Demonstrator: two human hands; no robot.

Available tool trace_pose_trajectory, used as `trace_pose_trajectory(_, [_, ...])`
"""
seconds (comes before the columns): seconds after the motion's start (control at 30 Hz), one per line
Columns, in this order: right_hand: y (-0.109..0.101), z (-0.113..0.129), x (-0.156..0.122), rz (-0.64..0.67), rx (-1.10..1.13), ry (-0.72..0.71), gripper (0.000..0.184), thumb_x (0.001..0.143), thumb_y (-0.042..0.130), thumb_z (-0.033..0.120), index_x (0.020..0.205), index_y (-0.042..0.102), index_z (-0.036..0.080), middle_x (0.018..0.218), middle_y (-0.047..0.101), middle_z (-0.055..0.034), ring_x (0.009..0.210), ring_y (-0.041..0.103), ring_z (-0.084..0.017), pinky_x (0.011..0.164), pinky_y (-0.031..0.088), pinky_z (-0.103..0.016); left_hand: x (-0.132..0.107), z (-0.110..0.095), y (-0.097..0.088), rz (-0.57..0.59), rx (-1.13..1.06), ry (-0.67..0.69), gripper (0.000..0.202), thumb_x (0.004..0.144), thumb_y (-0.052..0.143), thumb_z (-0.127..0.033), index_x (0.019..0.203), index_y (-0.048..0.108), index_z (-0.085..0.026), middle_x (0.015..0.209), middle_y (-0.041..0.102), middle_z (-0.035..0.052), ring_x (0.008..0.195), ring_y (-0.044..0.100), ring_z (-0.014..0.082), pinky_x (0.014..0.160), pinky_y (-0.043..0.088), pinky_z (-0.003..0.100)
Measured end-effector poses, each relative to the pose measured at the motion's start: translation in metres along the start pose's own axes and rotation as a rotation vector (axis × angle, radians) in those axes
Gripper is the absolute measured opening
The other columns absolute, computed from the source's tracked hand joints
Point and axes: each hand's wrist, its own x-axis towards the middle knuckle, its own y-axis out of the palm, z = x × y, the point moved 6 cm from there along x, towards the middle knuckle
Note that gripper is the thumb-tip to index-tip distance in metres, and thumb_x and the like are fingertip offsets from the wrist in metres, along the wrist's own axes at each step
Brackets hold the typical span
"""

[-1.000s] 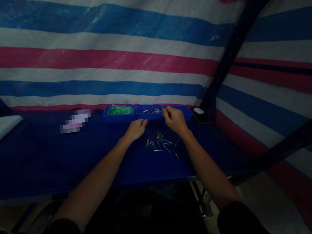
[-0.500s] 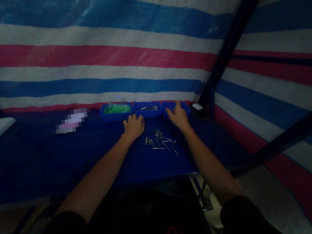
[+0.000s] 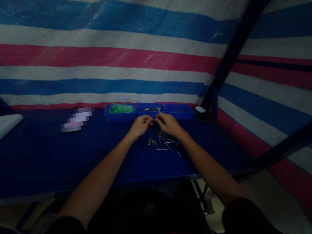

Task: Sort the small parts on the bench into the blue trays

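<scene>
Where metal pins (image 3: 168, 147) lie, one crosswise, others slanting

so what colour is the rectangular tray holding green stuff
Blue; that tray shows best in head view.

Just on the wearer's side of the right hand (image 3: 170, 123), the slim pins (image 3: 168, 147) look like bare metal, smooth with a dull silvery shine, on a smooth blue tabletop (image 3: 49, 158) of low sheen. Beyond the left hand (image 3: 140, 126), the blue bin (image 3: 121, 117) looks like matt plastic, its bag (image 3: 120, 108) clear, crinkled, glossy film. Farther beyond both, the striped sheeting (image 3: 107, 54) looks plastic, creased and shiny in patches.
</scene>
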Motion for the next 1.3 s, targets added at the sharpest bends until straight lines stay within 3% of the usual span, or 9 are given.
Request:
trace_pose_trajectory(0.3, [-0.002,0.000,0.000,-0.006,0.059,-0.055,0.013,0.082,0.042,0.024,0.077,0.052,0.018,0.069,0.054,-0.0007,0.062,0.047,-0.013,0.059,0.033,-0.023,-0.002,0.003,0.005,0.120,0.043,-0.030,0.034,0.084,0.036,-0.035,0.074,0.059,-0.013,0.057,0.057,0.0005,0.053,0.048,0.0108,0.055,0.036,0.023])
trace_pose_trajectory(0.67, [-0.008,0.012,-0.001,-0.058,0.051,-0.089,0.015,0.084,0.040,0.025,0.084,0.054,0.018,0.076,0.056,-0.0022,0.067,0.049,-0.013,0.062,0.034,-0.023,-0.003,-0.006,0.001,0.069,0.148,0.034,0.032,0.084,0.031,-0.033,0.061,0.047,-0.016,0.054,0.045,-0.0018,0.052,0.042,0.0111,0.054,0.031,0.024])
trace_pose_trajectory(0.83, [-0.005,0.008,-0.001,-0.029,0.099,-0.058,0.017,0.084,0.041,0.026,0.084,0.056,0.018,0.072,0.057,-0.0013,0.064,0.049,-0.012,0.060,0.034,-0.022,-0.003,-0.005,0.001,0.112,0.109,0.044,0.035,0.083,0.032,-0.039,0.060,0.046,-0.017,0.051,0.040,-0.0035,0.048,0.037,0.0101,0.051,0.028,0.023])
trace_pose_trajectory(1.1, [0.008,-0.007,0.003,-0.234,0.463,0.193,0.029,0.081,0.044,0.038,0.078,0.061,0.014,0.058,0.057,0.0000,0.052,0.052,-0.011,0.055,0.039,-0.022,-0.009,-0.015,-0.003,-0.094,0.099,0.012,0.036,0.085,0.029,-0.039,0.060,0.043,-0.017,0.055,0.044,-0.0018,0.054,0.042,0.0117,0.053,0.030,0.024])
trace_pose_trajectory(1.3, [0.007,-0.008,0.000,-0.235,0.228,0.244,0.032,0.081,0.045,0.042,0.067,0.060,0.018,0.057,0.059,-0.0009,0.055,0.055,-0.013,0.056,0.038,-0.023,-0.009,-0.017,-0.006,-0.121,0.267,0.034,0.037,0.086,0.028,-0.034,0.058,0.045,-0.017,0.055,0.049,-0.0002,0.056,0.046,0.0131,0.056,0.031,0.025])
